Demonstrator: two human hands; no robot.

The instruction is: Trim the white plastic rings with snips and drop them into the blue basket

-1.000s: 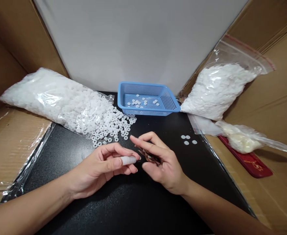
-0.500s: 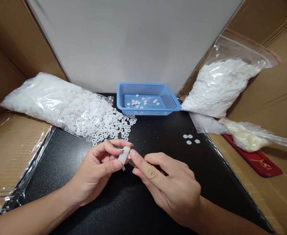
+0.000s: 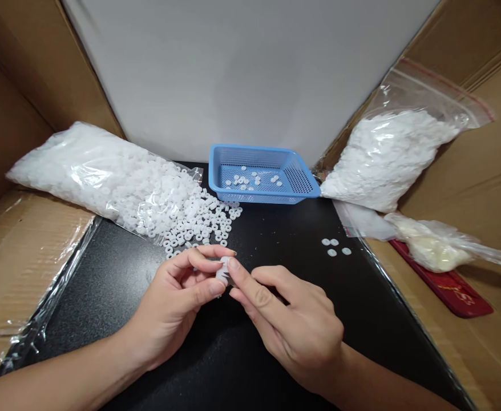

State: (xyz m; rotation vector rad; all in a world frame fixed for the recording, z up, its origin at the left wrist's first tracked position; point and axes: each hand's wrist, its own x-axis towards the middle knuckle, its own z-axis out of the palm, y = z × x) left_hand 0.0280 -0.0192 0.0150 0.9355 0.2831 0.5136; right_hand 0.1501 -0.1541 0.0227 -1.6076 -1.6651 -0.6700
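Left hand (image 3: 173,299) pinched a white piece (image 3: 222,274), seemingly bracing it against right hand (image 3: 299,322), whose grip I couldn't tell; basket (image 3: 259,198) near twelve o'clock.

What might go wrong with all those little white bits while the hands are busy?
The white piece might slip, since the left hand holds it only by the fingertips, with a finger of the right hand against it.
The loose rings lie just beyond the left hand, so a bump could scatter them.
The four small discs sit near the black table's right edge; a sleeve or arm might brush them off.
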